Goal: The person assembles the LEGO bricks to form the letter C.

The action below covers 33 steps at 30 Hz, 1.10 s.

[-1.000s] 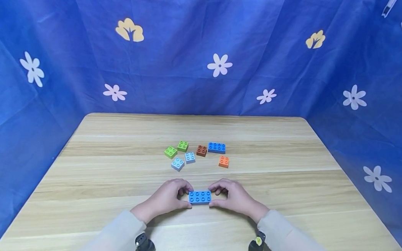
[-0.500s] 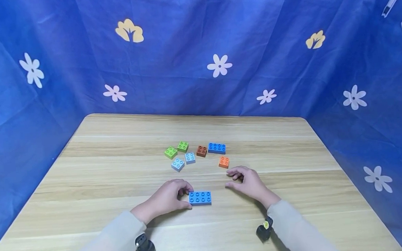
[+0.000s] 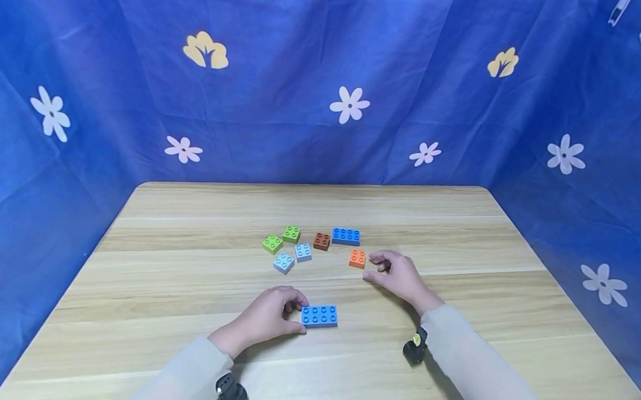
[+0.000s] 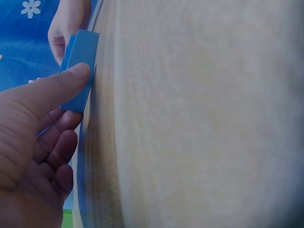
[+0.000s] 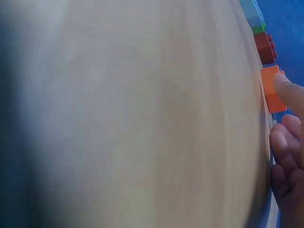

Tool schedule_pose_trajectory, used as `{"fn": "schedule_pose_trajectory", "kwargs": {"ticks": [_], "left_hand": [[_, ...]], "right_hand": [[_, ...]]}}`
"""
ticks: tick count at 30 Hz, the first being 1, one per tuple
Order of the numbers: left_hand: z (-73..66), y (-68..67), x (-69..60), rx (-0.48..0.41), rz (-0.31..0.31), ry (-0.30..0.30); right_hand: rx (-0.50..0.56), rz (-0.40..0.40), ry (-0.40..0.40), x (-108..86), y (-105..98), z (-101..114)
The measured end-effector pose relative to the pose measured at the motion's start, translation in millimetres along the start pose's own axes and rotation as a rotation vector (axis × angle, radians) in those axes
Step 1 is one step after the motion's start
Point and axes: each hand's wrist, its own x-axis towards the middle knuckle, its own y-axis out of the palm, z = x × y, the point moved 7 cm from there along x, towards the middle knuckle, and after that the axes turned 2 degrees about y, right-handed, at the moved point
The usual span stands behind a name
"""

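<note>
A blue eight-stud brick (image 3: 319,316) lies near the middle front of the table, its left end pinched between thumb and fingers of the left hand (image 3: 269,313). In the left wrist view the thumb lies along the side of that brick (image 4: 84,52). The right hand (image 3: 401,276) is just right of an orange four-stud brick (image 3: 357,258), thumb and fingers apart with a gap between them. In the right wrist view the thumb tip overlaps the orange brick (image 5: 270,90); whether it touches cannot be told.
Behind the hands lie two green bricks (image 3: 272,243) (image 3: 292,233), two light blue bricks (image 3: 283,263) (image 3: 303,252), a brown brick (image 3: 321,241) and another blue eight-stud brick (image 3: 346,236). Blue patterned cloth (image 3: 291,73) hangs around the wooden table (image 3: 155,283).
The right hand has let go of the blue brick's right end and moved right and back beside the orange brick. The left hand has stayed where it was.
</note>
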Motion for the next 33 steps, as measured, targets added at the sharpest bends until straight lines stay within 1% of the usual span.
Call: {"fn": "schedule_pose_trajectory", "kwargs": {"ticks": [2,7,11,19,27,33], "left_hand": [[-0.2,0.0,-0.1,-0.001,-0.001,0.004],[0.2,0.1,-0.2,0.002,-0.005,0.015],[0.2,0.3,-0.2,0.006,-0.004,0.012],[-0.7,0.2,-0.2,0.007,-0.003,0.013],[-2.1,0.4,-0.5,-0.001,0.001,0.012],[-1.6,0.1,-0.7,0.000,-0.001,0.003]], "right_hand": [[-0.007,0.000,0.018,2.8,1.4,-0.6],[0.015,-0.014,0.042,8.2,5.1,0.9],[0.026,-0.032,0.036,10.7,8.1,4.0],[0.006,-0.041,0.030,12.7,13.1,10.1],[0.035,-0.050,0.046,6.8,13.5,8.7],[0.073,-0.044,0.007,-2.7,13.7,12.0]]}}
